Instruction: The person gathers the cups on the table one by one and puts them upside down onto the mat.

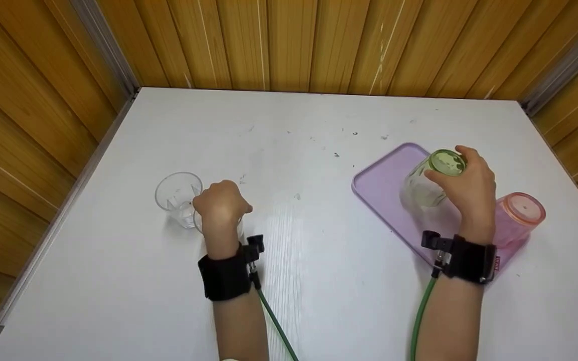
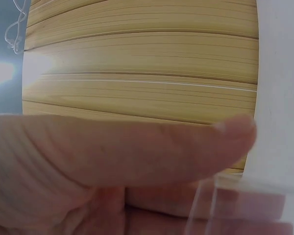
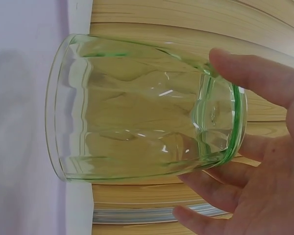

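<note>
In the head view my right hand (image 1: 469, 188) holds a green-tinted glass (image 1: 419, 183) upside down by its base, thumb on one side and fingers on the other. The glass's wide mouth faces down, close over the purple tray (image 1: 377, 183). A pink glass (image 1: 512, 220) stands inverted at the tray's near right part, beside my right wrist. On the left, my left hand (image 1: 223, 203) grips a clear glass (image 2: 210, 200) near its rim, mostly hidden beneath the hand. Another clear glass (image 1: 176, 188), mouth up, is just left of that hand.
A white table (image 1: 294, 276) carries everything, with wood-patterned panels (image 1: 289, 45) behind and at both sides. Green cables (image 1: 276, 316) trail from the black wrist bands (image 1: 225, 278) toward the near edge.
</note>
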`<state>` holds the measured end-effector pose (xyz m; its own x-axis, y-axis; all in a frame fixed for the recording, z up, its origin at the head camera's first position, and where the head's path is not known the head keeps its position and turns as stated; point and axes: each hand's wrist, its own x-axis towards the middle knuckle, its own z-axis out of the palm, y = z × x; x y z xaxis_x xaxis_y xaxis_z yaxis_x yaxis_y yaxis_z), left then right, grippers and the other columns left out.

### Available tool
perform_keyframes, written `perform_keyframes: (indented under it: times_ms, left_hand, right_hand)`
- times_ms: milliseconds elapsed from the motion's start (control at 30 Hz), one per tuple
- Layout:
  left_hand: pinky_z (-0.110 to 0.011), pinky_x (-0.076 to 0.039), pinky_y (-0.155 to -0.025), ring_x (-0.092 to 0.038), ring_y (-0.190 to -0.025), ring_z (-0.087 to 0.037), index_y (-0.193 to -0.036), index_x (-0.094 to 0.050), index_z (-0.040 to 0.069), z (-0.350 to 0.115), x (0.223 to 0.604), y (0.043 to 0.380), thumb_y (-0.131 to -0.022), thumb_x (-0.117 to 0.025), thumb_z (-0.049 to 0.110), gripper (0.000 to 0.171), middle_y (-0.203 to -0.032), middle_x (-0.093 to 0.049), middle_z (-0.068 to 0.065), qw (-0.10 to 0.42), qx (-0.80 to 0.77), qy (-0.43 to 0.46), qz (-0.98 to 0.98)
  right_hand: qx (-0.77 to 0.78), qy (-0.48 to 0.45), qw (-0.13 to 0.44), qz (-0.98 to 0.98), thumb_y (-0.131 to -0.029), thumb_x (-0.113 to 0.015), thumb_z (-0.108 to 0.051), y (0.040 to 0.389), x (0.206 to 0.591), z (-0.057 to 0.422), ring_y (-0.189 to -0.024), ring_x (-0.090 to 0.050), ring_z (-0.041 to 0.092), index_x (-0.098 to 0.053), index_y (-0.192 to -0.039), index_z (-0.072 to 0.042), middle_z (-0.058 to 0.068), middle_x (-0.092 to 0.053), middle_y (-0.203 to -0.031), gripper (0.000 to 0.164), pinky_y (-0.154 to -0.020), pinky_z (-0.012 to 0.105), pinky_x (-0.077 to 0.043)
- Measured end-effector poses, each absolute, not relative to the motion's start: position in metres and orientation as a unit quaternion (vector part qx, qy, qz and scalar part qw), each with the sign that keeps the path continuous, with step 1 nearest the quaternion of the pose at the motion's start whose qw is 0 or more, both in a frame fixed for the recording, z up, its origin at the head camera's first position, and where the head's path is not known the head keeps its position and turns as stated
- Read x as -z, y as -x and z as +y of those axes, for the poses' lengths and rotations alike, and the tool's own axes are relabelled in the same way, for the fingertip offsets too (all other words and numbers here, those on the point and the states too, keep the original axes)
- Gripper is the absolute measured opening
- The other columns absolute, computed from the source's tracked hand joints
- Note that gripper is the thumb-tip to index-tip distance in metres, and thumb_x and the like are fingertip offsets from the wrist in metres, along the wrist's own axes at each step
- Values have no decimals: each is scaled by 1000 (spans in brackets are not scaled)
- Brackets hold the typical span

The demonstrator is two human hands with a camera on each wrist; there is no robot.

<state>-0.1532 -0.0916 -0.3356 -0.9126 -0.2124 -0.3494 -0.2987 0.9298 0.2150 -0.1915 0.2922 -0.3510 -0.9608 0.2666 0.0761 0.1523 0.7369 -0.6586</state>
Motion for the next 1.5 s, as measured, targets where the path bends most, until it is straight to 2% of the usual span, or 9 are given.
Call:
perform_keyframes:
  times_ms: [167,267,500,900,1167,1500]
  left_hand:
    - [-44,-47,-74,-61,-82,-28,-92,-66,0,-91,337,153,-77,-64,20,25,-92,-65,-16,150,-138,133,970]
    - [-43,-48,-72,-57,-73,-23,-85,-64,1,-91,336,153,-77,-59,13,15,-86,-65,-14,146,-138,133,970]
    - [-41,-47,-71,-47,-64,-19,-78,-61,4,-90,335,153,-77,-53,7,9,-75,-58,-10,145,-138,135,970]
    - [-39,-45,-67,-43,-62,-18,-64,-46,10,-90,333,151,-77,-46,3,15,-66,-47,-5,137,-140,131,972]
    - [-40,-47,-67,-44,-62,-18,-64,-49,9,-89,331,149,-77,-47,4,14,-67,-50,-6,134,-137,129,973]
    - [-40,-46,-67,-42,-62,-19,-60,-42,11,-91,329,146,-78,-45,3,20,-65,-46,-5,129,-142,125,973]
  right_hand:
    - [-343,115,74,-929,-78,-67,-35,192,353,295,-122,-35,43,-29,-140,-3,24,-35,-140,79,-97,54,-26]
    - [-342,117,69,-930,-79,-66,-34,192,354,298,-123,-34,44,-28,-141,-2,25,-34,-140,79,-97,55,-26]
    - [-334,110,66,-934,-80,-66,-28,192,357,302,-122,-32,46,-27,-140,0,28,-34,-138,77,-97,55,-25]
    - [-326,113,52,-937,-80,-65,-24,194,361,305,-121,-32,47,-26,-139,2,32,-33,-134,75,-98,56,-25]
    - [-325,112,47,-938,-80,-64,-23,194,363,308,-123,-30,48,-25,-140,3,33,-31,-136,75,-99,56,-24]
    - [-327,117,33,-937,-81,-62,-22,194,364,308,-121,-30,49,-23,-140,3,35,-28,-136,75,-99,57,-24]
